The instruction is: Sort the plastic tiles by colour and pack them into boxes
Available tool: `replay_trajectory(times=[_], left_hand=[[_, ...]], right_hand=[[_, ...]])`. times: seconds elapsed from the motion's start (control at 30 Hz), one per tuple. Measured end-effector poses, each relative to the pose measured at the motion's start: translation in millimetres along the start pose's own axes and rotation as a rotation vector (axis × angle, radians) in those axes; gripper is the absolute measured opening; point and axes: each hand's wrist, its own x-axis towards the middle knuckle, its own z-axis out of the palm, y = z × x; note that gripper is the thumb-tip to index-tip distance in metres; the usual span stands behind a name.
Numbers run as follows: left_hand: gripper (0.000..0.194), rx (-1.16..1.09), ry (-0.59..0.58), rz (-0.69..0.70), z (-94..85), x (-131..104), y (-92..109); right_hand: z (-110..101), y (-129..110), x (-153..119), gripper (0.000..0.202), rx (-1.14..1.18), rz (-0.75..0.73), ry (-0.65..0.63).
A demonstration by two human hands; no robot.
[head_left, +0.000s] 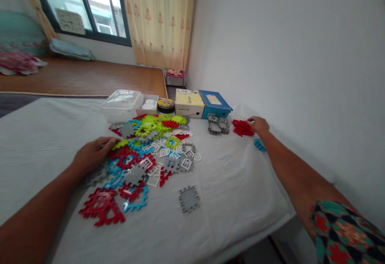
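At the left edge of a mixed pile, my left hand (95,150) is curled, its thumb and fingertips at a lime-green interlocking tile (120,144). My right hand (259,125) reaches far to the right, fingers pinched at the edge of a stack of red interlocking tiles (243,128); how many it grips is hidden. Just below that hand lie blue tiles (260,144). Left of the red stack sit grey tiles (214,128) with toothed edges. The pile also has red tiles (102,202) and small white window-frame pieces (164,152).
A single grey tile (189,198) lies apart on the white cloth (228,200). Along the back stand a clear plastic box (120,105), a small white box (149,103), a round tin (166,105), and a yellow-and-blue carton (190,104). A wall (285,55) borders the right side.
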Motion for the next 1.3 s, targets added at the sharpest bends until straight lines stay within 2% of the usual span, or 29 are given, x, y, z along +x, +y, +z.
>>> replay_trajectory(times=[0.07, 0.13, 0.23, 0.3, 0.37, 0.43, 0.6, 0.67, 0.77, 0.93, 1.0, 1.07, 1.2, 1.3], left_hand=[[0.052, -0.012, -0.005, 0.038, -1.5, -3, 5], [0.053, -0.024, -0.003, 0.055, -2.6, -6, 10], [0.054, -0.028, 0.015, 0.052, -3.6, -8, 14], [0.054, -0.031, 0.017, 0.06, -3.8, -9, 15], [0.053, -0.036, 0.018, 0.076, -3.7, -10, 15], [0.052, -0.043, 0.028, 0.095, -3.2, -11, 14], [0.05, -0.051, 0.02, 0.123, -4.0, -14, 15], [0.05, -0.059, 0.014, 0.122, -5.7, -15, 17], [0.051, -0.078, 0.015, 0.136, -7.4, -16, 18], [0.051, -0.091, 0.014, 0.162, -4.3, -12, 11], [0.053, -0.087, 0.013, 0.152, -2.3, -7, 6], [0.054, -0.08, 0.007, 0.141, -1.2, -3, 3], [0.054, -0.047, -0.022, 0.096, -1.7, 1, 2], [0.053, -0.04, -0.012, 0.082, -2.3, 0, 4]], right_hand=[[-2, -31, -12, 0.03, 0.07, -0.114, 0.022], [-2, -71, -33, 0.03, 0.183, -0.316, -0.009], [2, -139, -77, 0.027, 0.359, -0.775, -0.201], [8, -181, -104, 0.026, 0.36, -0.948, -0.281], [14, -213, -121, 0.027, 0.34, -0.999, -0.295], [18, -234, -126, 0.028, 0.327, -1.014, -0.287], [17, -252, -115, 0.02, 0.141, -1.094, -0.246], [16, -252, -112, 0.018, 0.099, -1.103, -0.218], [16, -245, -111, 0.017, 0.272, -0.993, -0.206], [15, -211, -111, 0.021, 0.549, -0.757, -0.337], [12, -186, -104, 0.025, 0.592, -0.691, -0.37], [6, -154, -89, 0.028, 0.6, -0.592, -0.327], [-8, -73, -46, 0.028, 0.434, -0.29, -0.093], [-7, -13, -20, 0.027, 0.204, -0.051, 0.055]])
